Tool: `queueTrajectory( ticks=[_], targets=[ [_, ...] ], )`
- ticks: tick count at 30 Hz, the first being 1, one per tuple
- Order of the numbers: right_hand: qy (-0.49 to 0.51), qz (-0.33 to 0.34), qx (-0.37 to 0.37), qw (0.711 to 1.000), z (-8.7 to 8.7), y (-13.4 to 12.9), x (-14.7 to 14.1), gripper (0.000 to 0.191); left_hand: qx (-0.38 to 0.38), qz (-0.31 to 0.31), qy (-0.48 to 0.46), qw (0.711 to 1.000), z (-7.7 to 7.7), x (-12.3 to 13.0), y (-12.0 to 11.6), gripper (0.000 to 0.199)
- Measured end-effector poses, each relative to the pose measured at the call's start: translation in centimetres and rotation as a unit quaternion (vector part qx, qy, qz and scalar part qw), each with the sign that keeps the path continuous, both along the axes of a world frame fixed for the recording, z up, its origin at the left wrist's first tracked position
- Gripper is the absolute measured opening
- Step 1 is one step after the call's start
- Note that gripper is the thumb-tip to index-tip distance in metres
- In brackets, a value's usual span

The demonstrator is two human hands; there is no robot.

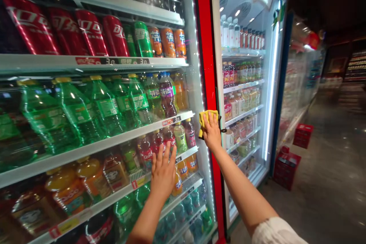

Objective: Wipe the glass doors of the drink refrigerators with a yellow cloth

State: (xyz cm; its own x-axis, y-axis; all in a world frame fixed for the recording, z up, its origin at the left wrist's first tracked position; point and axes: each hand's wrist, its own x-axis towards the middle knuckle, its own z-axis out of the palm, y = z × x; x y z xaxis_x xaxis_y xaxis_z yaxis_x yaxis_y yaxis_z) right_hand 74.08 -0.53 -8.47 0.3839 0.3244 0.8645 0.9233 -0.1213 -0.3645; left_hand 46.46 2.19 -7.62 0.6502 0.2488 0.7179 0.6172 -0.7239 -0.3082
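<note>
My right hand (pixel 212 131) presses a yellow cloth (pixel 206 116) with dark edging against the red door frame (pixel 206 45) of a drinks fridge. Its fingers lie fairly flat over the cloth, and a dark loop (pixel 223 130) sticks out to the right. Lower and to the left, my left hand (pixel 164 166) is held up at the fridge's glass door with its fingers extended and nothing in it. Whether its palm touches the glass I cannot tell. Behind the glass, green bottles (pixel 107 103), red cans (pixel 93 32) and orange cans (pixel 167 42) stand on white shelves (pixel 160 122).
A second lit fridge (pixel 243 87) with bottles on several shelves stands to the right. Beyond it runs a plastic-covered display (pixel 300 53). Red boxes (pixel 286 167) sit on the grey floor (pixel 328 160) beside these units.
</note>
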Motion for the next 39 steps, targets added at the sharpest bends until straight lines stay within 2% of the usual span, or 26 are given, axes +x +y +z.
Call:
queueTrajectory(
  ticks=[3, 5, 6, 10, 12, 14, 15, 19, 21, 23, 27, 29, 31, 34, 36, 37, 39],
  targets=[
    [0.038, 0.007, 0.028, 0.999, -3.6, 0.3, -0.2, 0.068, 0.001, -0.016, 0.012, 1.000, -0.5, 0.5, 0.0, 0.066],
    [0.052, 0.014, 0.038, 0.998, -3.7, 0.7, -0.1, 0.068, -0.006, -0.024, 0.015, 1.000, -0.6, 0.6, -0.1, 0.063],
    [0.059, 0.016, 0.045, 0.997, -2.9, 1.0, 0.1, 0.068, -0.010, -0.025, 0.014, 1.000, -0.6, 0.6, -0.1, 0.062],
    [0.090, 0.020, 0.082, 0.992, 2.4, 2.2, 1.9, 0.066, -0.018, -0.021, 0.015, 1.000, -0.3, 0.9, -0.4, 0.060],
    [0.097, 0.020, 0.091, 0.991, 3.2, 2.6, 2.4, 0.066, -0.016, -0.017, 0.018, 1.000, -0.3, 1.1, -0.5, 0.058],
    [0.104, 0.019, 0.092, 0.990, 1.3, 2.7, 1.9, 0.065, -0.014, -0.014, 0.018, 1.000, -0.6, 1.2, -0.7, 0.056],
    [0.111, 0.016, 0.091, 0.990, -0.5, 2.6, 1.3, 0.065, -0.015, -0.014, 0.018, 1.000, -0.8, 1.3, -0.8, 0.055],
    [0.154, 0.006, 0.074, 0.985, -9.7, 1.7, -1.5, 0.064, -0.029, -0.017, 0.022, 0.999, -2.2, 0.9, -0.9, 0.056],
    [0.163, 0.011, 0.061, 0.985, -12.2, 1.6, -2.0, 0.064, -0.028, -0.020, 0.029, 0.999, -2.8, 0.4, -0.8, 0.057],
    [0.171, 0.011, 0.060, 0.983, -12.0, 1.8, -1.5, 0.064, -0.021, -0.018, 0.036, 0.999, -3.2, 0.0, -0.8, 0.057],
    [0.182, -0.003, 0.080, 0.980, -6.7, 2.7, -0.4, 0.063, -0.015, -0.010, 0.035, 0.999, -3.4, -0.5, -0.8, 0.055],
    [0.157, -0.003, 0.077, 0.985, -5.2, 2.8, -1.2, 0.066, -0.014, -0.009, 0.033, 0.999, -3.4, -0.5, -0.9, 0.055],
    [0.110, 0.009, 0.058, 0.992, -6.0, 2.6, -2.9, 0.070, -0.014, -0.007, 0.031, 0.999, -3.5, -0.6, -1.0, 0.055],
    [0.035, 0.042, 0.012, 0.998, -10.4, 1.5, -5.2, 0.068, -0.014, -0.004, 0.030, 0.999, -3.8, -1.1, -1.0, 0.056],
    [0.037, 0.043, 0.001, 0.998, -13.1, 1.0, -5.4, 0.068, -0.013, -0.004, 0.031, 0.999, -4.0, -1.7, -0.9, 0.056],
    [0.051, 0.039, 0.005, 0.998, -13.7, 0.9, -5.1, 0.068, -0.012, -0.004, 0.031, 0.999, -4.1, -2.1, -0.8, 0.057],
    [0.088, 0.029, 0.031, 0.995, -13.1, 1.2, -3.9, 0.066, -0.014, -0.003, 0.029, 0.999, -4.2, -2.9, -0.6, 0.059]
  ],
)
